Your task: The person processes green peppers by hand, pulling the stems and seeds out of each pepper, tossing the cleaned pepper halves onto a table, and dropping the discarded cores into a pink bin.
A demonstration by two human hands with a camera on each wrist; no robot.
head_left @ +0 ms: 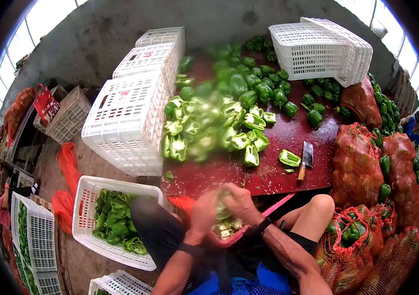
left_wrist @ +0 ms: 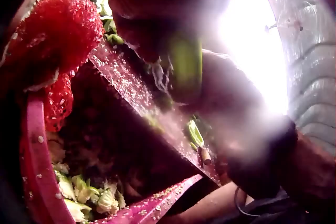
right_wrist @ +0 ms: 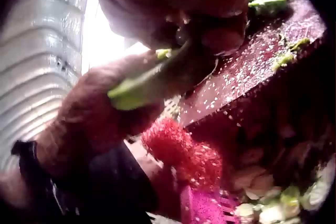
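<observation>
Over the pink basket (head_left: 239, 238) in the lap, my left hand (head_left: 203, 212) and right hand (head_left: 241, 203) meet around a cut green bell pepper piece (head_left: 223, 210). My left hand holds the pepper, its pale green edge (right_wrist: 128, 98) showing along the fingers in the right wrist view. The right hand's curled fingers grip the same piece from the other side, dark against the glare. Pale pepper cores (left_wrist: 107, 200) and seeds lie inside the basket. On the red table sit halved peppers (head_left: 251, 155) beside whole green peppers (head_left: 263, 91).
A wooden-handled cleaver (head_left: 308, 155) lies near the table's front right, beside a pepper half (head_left: 289, 158). Stacked white crates (head_left: 121, 123) stand at left. A white crate (head_left: 84, 231) by the left knee holds pepper pieces. Red mesh sacks (head_left: 354, 167) crowd the right side.
</observation>
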